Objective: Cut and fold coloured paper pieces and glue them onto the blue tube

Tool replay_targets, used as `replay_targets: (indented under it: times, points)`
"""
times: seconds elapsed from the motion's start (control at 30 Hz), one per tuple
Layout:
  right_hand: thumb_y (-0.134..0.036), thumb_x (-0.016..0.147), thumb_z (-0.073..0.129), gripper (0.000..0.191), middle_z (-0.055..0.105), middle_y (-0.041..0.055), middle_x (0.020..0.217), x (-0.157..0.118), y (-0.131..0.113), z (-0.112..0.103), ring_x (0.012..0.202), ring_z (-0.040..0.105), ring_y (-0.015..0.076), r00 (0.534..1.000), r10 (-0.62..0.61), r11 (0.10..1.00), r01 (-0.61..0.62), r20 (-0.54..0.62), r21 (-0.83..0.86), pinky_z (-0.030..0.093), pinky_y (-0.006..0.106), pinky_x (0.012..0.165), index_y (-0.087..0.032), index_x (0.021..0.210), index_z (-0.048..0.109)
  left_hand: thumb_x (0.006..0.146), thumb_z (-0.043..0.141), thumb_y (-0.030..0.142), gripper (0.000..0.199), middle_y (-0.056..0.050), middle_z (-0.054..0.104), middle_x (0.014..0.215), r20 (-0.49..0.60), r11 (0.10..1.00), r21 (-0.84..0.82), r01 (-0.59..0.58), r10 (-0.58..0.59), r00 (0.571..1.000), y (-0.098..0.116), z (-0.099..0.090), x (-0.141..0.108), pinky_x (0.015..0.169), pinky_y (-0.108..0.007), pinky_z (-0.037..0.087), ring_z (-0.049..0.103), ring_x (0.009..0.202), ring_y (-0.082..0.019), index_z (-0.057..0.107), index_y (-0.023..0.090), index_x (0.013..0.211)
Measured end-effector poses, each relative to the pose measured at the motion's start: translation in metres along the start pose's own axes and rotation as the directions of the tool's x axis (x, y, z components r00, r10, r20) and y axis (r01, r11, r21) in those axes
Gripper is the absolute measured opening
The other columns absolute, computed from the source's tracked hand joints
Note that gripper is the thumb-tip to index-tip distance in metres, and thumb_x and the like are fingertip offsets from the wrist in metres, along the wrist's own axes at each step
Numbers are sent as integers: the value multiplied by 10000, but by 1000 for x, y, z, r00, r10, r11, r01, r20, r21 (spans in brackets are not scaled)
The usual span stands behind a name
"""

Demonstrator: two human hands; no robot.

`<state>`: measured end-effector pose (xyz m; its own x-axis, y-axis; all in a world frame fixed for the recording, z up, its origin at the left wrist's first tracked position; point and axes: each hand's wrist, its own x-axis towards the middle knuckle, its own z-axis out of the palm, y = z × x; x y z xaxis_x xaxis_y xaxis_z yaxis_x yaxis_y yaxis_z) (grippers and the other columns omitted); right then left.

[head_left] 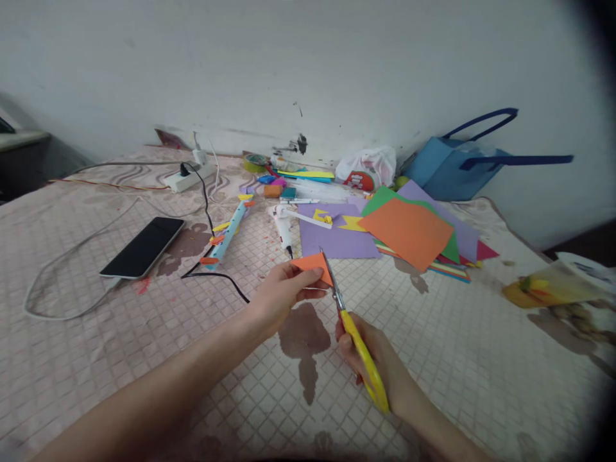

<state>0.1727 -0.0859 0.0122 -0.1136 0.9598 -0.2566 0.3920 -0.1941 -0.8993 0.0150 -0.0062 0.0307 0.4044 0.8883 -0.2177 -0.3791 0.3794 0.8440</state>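
Note:
Between the thumb and fingers of my left hand (289,285) is a small piece of orange paper (310,262). My right hand (373,353) grips yellow-handled scissors (363,359), their blades lying along the right edge of that paper. Beyond my hands, a white glue gun (282,228) lies on the table beside a purple sheet (320,237). Small yellow paper cutouts (353,223) rest on the sheet. Left of the glue gun is a light blue paper strip (228,234) with orange and yellow pieces attached.
A phone (143,248) with a charging cable lies at left, near a power strip (190,178). Coloured sheets (409,228) are piled at right. Behind them stand a plastic bag (368,167) and a blue bag (443,167). A container (553,285) lies far right.

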Motion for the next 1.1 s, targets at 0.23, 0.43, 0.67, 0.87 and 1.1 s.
replay_targets:
  times: [0.23, 0.43, 0.67, 0.87, 1.1]
  points:
    - [-775, 702, 430, 570, 386, -56, 488, 4, 11, -12, 379, 365, 82, 998, 57, 995, -57, -1, 79, 335, 204, 333, -207, 719, 456, 742, 684, 279, 178, -74, 689, 796, 9, 988, 154, 7, -8, 1000, 3, -6, 2, 704, -243, 498, 625, 706, -124, 670, 113, 804]
    - [-582, 801, 537, 418, 438, -47, 522, 9, 16, -23, 418, 406, 72, 1000, -17, 948, 10, 18, 319, 343, 198, 392, -195, 675, 439, 779, 625, 279, 130, -41, 648, 661, 117, 640, 710, -294, 303, 946, 3, -8, -5, 586, -242, 433, 565, 597, -132, 654, 163, 727]
    - [-462, 791, 610, 322, 504, -48, 557, 21, 5, -13, 404, 368, 58, 997, -41, 800, 69, -60, 595, 313, 201, 388, -194, 705, 454, 842, 524, 221, 180, -117, 688, 1037, 545, 31, 796, -604, 396, 739, -4, -15, -13, 846, -381, 422, 605, 963, -259, 685, 209, 921]
    - [-327, 645, 726, 303, 438, -82, 516, 27, -8, -13, 436, 402, 71, 996, 30, 766, 30, -81, 642, 317, 211, 429, -197, 728, 465, 854, 491, 209, 197, -113, 686, 1053, 581, 57, 777, -627, 318, 749, -2, -15, -12, 896, -399, 415, 603, 993, -257, 682, 220, 900]
    - [-320, 684, 686, 261, 470, -80, 519, 36, 1, -28, 413, 431, 73, 999, -36, 866, 34, -6, 500, 348, 211, 411, -195, 774, 475, 813, 481, 157, 311, -84, 640, 1103, 303, 461, 757, -463, 380, 874, -9, -16, 0, 878, -366, 449, 594, 993, -207, 597, 211, 1096]
